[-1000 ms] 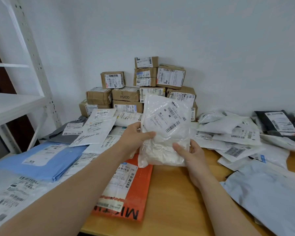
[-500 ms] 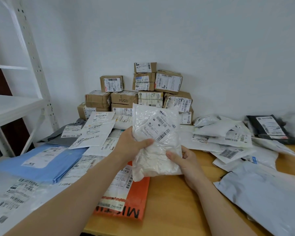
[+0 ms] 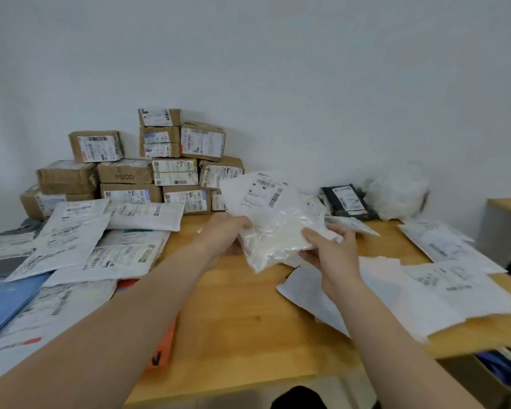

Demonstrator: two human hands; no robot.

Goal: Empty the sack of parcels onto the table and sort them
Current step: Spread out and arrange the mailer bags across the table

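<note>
1. Head view, nearest first: a bare strip of wooden table [image 3: 248, 320] lies at 6 o'clock, probably kept free as working room between the piles.
2. At 8 o'clock an orange mailer [image 3: 164, 343] pokes out from under flat white mailers [image 3: 71, 231], with a blue bag [image 3: 9, 302] at 9. Soft, flat parcels seem to be grouped on this side.
3. At 3 o'clock loose mailers [image 3: 443, 287] overlap anyhow and are not squared up, so I judge them not yet sorted.
4. Mid-table, both hands hold one plastic parcel [image 3: 278, 231] above the wood. The left hand [image 3: 223, 231] grips its left edge with the thumb on top. The right hand [image 3: 331, 252] pinches its lower right side. The label faces up towards the head, likely so it can be read before a pile is chosen.
5. At 11 o'clock brown boxes [image 3: 124, 175] are stacked against the wall [image 3: 307, 84], labels outward. Stiff parcels stack well, and this lot looks sorted.
6. At 1 o'clock a black packet [image 3: 347, 202] lies just beside a crumpled white bundle [image 3: 398, 193], which may be the emptied sack, though I cannot be sure.
</note>
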